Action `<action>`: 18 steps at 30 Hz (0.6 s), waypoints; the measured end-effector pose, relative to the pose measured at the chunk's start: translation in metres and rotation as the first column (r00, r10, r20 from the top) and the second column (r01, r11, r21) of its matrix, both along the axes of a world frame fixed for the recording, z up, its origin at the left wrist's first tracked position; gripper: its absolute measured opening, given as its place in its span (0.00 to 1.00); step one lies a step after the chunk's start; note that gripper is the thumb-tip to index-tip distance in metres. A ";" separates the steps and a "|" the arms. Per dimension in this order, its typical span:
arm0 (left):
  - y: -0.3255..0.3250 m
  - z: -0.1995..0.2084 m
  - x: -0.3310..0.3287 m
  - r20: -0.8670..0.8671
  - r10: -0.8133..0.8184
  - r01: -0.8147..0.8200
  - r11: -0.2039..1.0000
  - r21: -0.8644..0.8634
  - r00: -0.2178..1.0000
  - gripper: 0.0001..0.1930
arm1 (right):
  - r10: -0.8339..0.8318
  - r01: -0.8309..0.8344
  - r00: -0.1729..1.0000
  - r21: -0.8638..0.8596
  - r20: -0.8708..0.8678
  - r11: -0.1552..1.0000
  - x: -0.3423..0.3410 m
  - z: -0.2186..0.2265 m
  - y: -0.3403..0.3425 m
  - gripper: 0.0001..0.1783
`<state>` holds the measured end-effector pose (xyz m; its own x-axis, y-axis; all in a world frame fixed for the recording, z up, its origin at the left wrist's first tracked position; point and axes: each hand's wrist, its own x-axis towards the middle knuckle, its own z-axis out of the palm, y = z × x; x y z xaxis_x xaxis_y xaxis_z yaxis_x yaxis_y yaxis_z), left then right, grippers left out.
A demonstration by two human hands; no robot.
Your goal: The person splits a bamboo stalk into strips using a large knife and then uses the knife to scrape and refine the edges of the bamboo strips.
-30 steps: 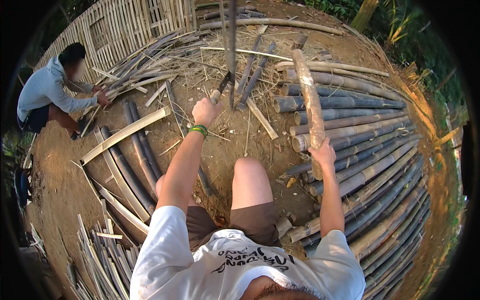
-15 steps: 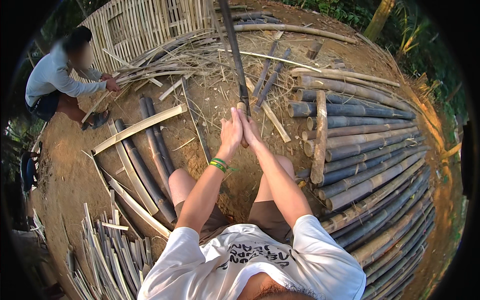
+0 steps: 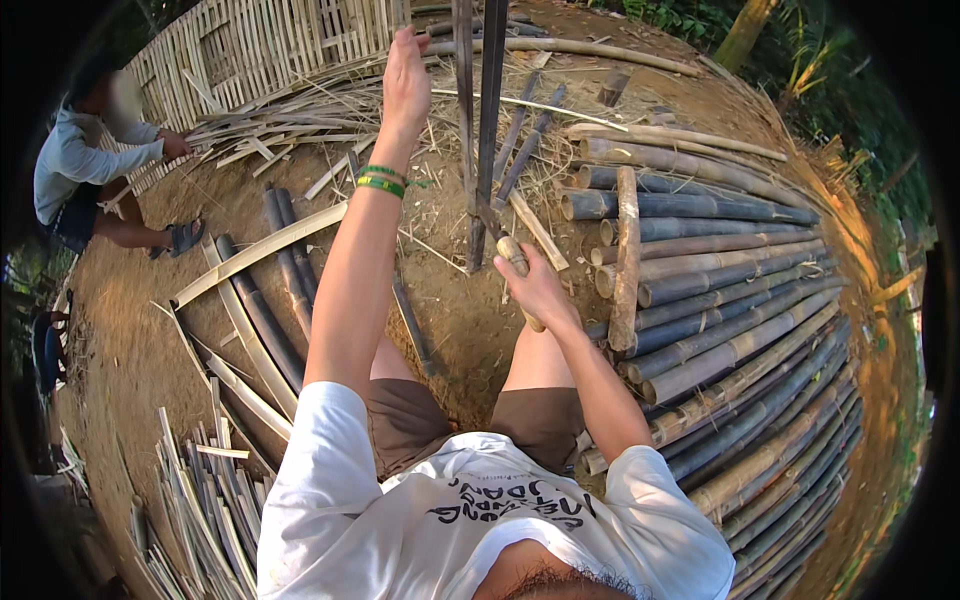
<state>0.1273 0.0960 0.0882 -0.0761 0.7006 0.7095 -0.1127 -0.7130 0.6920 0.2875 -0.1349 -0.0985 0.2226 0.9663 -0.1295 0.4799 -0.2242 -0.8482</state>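
A large knife with a pale wooden handle [image 3: 514, 262] is in my right hand [image 3: 540, 291], whose fingers are closed round the grip. Its blade points forward and reaches the lower end of a long dark bamboo pole, which is split into a left strip [image 3: 464, 110] and a right strip [image 3: 491, 100] with a gap between them. My left hand [image 3: 406, 85] is stretched far ahead, left of the strips and apart from them. Its fingers look extended, with nothing visible in them. A green and yellow band circles that wrist.
Dark and tan bamboo poles [image 3: 720, 262] lie in rows at right, with a short pole [image 3: 626, 260] across them. Split pieces [image 3: 262, 252] lie at left, thin strips [image 3: 215, 500] nearer me. A co-worker [image 3: 95, 160] bends over a strip heap [image 3: 290, 130] by a slatted bamboo fence [image 3: 270, 55].
My left hand has left the knife handle and moved forward and left. My right hand has shifted right with the knife. The bamboo's two halves now show a clear gap.
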 end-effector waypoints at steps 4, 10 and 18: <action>0.027 -0.001 -0.006 -0.042 0.012 -0.010 0.999 0.041 0.999 0.36 | 0.101 -0.095 0.981 -0.043 0.164 0.995 -0.026 0.005 -0.013 0.42; 0.018 0.001 -0.011 0.131 0.128 -0.140 0.986 0.091 0.983 0.29 | 0.124 -0.115 0.991 -0.164 0.045 0.980 -0.033 -0.009 0.008 0.41; 0.016 0.004 -0.009 0.152 -0.019 0.009 0.997 0.071 0.988 0.29 | 0.063 -0.037 0.988 -0.180 0.142 0.983 -0.044 -0.041 -0.001 0.36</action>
<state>0.1187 0.1122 0.0926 -0.1778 0.6513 0.7377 -0.2236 -0.7568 0.6142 0.2439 -0.1355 -0.1394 0.2034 0.9417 -0.2680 0.6104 -0.3360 -0.7173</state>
